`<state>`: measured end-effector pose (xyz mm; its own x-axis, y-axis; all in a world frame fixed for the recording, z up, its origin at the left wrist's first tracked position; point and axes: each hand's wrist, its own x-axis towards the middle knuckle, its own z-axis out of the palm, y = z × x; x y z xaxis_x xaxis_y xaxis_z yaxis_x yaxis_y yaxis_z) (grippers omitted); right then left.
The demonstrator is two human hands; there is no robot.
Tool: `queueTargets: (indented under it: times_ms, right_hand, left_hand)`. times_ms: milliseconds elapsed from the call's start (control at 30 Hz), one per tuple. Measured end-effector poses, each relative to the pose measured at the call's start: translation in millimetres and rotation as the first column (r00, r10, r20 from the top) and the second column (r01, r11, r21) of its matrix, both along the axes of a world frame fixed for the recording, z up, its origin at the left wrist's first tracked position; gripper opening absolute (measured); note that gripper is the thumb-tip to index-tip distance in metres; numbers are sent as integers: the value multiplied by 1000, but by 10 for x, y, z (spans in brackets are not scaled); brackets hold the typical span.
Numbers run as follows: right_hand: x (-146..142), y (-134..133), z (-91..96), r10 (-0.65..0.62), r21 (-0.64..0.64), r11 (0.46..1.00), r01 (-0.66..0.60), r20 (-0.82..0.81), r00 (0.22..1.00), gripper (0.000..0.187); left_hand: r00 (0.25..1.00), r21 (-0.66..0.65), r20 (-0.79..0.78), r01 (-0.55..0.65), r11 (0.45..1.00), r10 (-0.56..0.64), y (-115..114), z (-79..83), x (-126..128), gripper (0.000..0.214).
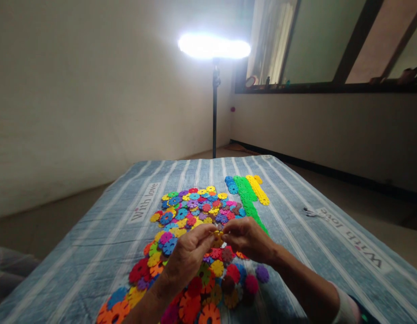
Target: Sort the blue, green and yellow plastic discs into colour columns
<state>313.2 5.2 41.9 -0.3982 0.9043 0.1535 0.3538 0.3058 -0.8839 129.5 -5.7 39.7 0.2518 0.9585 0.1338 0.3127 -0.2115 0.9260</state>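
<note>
My left hand [190, 254] and my right hand [250, 238] meet over the middle of the bed, fingertips pinched together on small yellow flower-shaped discs [217, 235]. Beneath and around them lies a loose pile of coloured plastic interlocking discs [191, 211], red, orange, blue, purple and yellow. Beyond my right hand lie joined strips of discs: a long green strip [248, 198], a yellow strip [258, 190] and a short blue strip [231, 184].
The discs lie on a blue striped bedsheet [103, 243] printed "With love". A small dark object [311, 212] lies on the sheet at the right. A bright lamp on a stand [214, 108] stands behind the bed, near the wall and a window ledge [329, 85].
</note>
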Motion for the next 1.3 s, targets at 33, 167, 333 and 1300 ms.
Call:
queueTargets:
  times_ms: [33,167,333,1300]
  right_hand:
    - [43,31,8,5,-18,1000,-5,-22,1000,16]
    - [462,278,27,-161,-30,987,160,-25,987,20]
    - [1222,642,-188,-553,24,830,557,153,819,23]
    - [1527,869,-532,-592,159,790,592,445,672,23]
  left_hand:
    - [1000,-14,10,11,1000,-11,-2,4,1,26]
    - [1000,-39,24,-6,999,7,35,-25,-41,31]
    - [997,19,-31,-73,997,74,115,-89,-119,28]
    - [969,160,-194,-122,980,152,227,-58,-303,23]
